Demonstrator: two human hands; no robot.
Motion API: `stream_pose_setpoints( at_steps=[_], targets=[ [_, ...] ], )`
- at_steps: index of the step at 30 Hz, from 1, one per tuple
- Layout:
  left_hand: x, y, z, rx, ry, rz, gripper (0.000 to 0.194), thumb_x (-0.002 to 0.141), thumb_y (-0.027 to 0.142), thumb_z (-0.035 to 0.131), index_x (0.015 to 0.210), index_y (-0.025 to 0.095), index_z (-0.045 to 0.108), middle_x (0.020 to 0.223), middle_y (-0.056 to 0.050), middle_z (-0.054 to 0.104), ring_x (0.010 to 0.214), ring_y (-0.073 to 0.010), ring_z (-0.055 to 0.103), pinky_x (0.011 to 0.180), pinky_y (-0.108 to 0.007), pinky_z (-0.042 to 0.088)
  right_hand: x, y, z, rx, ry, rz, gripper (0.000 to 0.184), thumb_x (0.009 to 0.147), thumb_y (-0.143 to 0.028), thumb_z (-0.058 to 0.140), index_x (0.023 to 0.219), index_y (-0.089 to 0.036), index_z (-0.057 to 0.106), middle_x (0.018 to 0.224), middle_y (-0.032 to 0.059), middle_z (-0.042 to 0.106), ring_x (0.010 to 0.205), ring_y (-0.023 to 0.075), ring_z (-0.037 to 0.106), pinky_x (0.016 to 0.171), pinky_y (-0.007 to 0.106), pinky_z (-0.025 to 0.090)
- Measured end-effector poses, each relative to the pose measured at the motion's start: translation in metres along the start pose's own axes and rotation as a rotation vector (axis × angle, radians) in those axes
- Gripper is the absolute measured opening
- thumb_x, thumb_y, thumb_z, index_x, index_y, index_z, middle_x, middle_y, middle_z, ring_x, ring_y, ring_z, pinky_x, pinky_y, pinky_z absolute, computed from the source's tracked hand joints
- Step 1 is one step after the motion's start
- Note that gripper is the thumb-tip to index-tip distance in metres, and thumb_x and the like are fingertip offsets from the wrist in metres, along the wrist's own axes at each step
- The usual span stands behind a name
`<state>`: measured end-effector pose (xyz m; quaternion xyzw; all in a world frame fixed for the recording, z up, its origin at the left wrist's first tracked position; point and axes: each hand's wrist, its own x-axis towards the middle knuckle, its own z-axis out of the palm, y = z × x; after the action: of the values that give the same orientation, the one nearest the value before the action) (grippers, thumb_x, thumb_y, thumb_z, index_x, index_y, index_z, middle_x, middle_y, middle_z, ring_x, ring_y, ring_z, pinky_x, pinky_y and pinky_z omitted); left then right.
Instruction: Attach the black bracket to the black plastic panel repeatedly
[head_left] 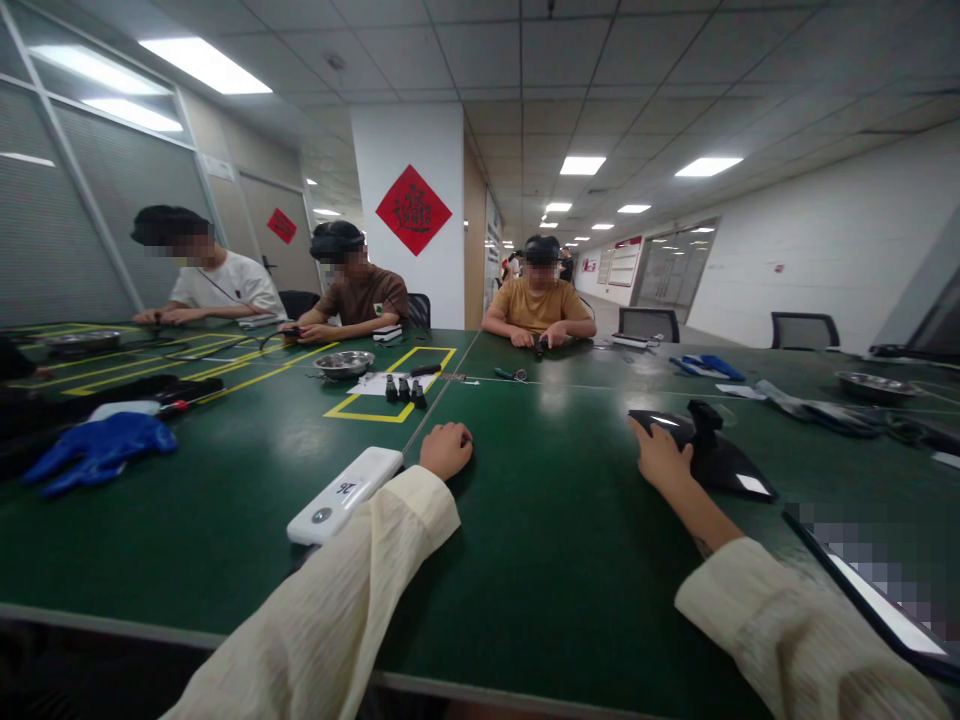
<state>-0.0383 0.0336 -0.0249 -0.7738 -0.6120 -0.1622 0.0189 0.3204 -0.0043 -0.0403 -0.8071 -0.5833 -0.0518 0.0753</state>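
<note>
My left hand [448, 450] rests on the green table, back up, with its fingers curled under. Its palm is hidden, so what it holds, if anything, I cannot make out. Just left of it lies a white power bank [346, 495] marked 26, partly behind my sleeve. On the right, my right hand [664, 458] grips the left end of a glossy black rearview mirror [724, 465], fingers over its top and thumb at its near side. The mirror lies on the table with its dark mount sticking up.
A tablet-like device [877, 590] lies at right. Beyond my left hand are black cylindrical parts [405, 391], a metal bowl [344, 365] and yellow tape [360, 414]. Blue gloves [105, 450] lie left. Another bowl [874, 386] stands far right. Three people sit across the table.
</note>
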Motion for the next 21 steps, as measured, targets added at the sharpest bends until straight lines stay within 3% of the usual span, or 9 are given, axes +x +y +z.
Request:
stream_pose_setpoints(
  at_steps=[3,6,9,13,21],
  targets=[
    [0.000,0.001,-0.001,0.003,-0.005,-0.001,0.022,0.078,0.025,0.043,0.090,0.020,0.061,0.097,-0.006,0.063,0.092,-0.0220,0.054,0.075,-0.031,0.043,-0.001,0.001,-0.004,0.004,-0.005,0.248,0.060,0.084,-0.017,0.034,0.142,-0.026,0.020,0.140,0.0212,0.028,0.129,0.0402,0.023,0.090,0.067,0.019],
    [-0.001,0.001,-0.002,0.000,-0.007,0.001,0.022,0.078,0.025,0.044,0.091,0.021,0.061,0.097,-0.006,0.063,0.093,-0.0222,0.054,0.075,-0.031,0.043,0.000,0.003,-0.006,0.025,-0.078,0.369,0.055,0.086,-0.018,0.027,0.141,-0.022,0.025,0.141,0.0243,0.028,0.129,0.0427,0.022,0.089,0.070,0.013],
    [-0.001,0.000,-0.001,0.001,-0.010,0.001,0.022,0.078,0.025,0.044,0.091,0.021,0.061,0.097,-0.006,0.063,0.093,-0.0223,0.054,0.075,-0.031,0.043,0.003,0.009,-0.006,0.049,-0.080,0.388,0.053,0.085,-0.016,0.024,0.138,-0.019,0.033,0.139,0.0252,0.032,0.128,0.0416,0.025,0.089,0.070,0.013],
    [-0.001,0.000,-0.001,0.004,-0.011,0.003,0.022,0.078,0.025,0.044,0.091,0.021,0.061,0.097,-0.006,0.062,0.094,-0.0218,0.053,0.076,-0.031,0.043,0.005,0.022,0.000,0.056,-0.056,0.367,0.049,0.085,-0.016,0.024,0.129,-0.016,0.047,0.136,0.0249,0.036,0.126,0.0384,0.030,0.091,0.063,0.022],
    [-0.001,0.002,-0.002,0.022,-0.021,-0.008,0.022,0.077,0.024,0.045,0.092,0.021,0.061,0.099,-0.005,0.062,0.095,-0.0207,0.053,0.077,-0.030,0.043,0.008,0.041,0.008,0.064,0.016,0.413,0.048,0.089,-0.018,0.020,0.125,-0.023,0.051,0.136,0.0202,0.036,0.127,0.0350,0.030,0.095,0.055,0.022]
  ],
)
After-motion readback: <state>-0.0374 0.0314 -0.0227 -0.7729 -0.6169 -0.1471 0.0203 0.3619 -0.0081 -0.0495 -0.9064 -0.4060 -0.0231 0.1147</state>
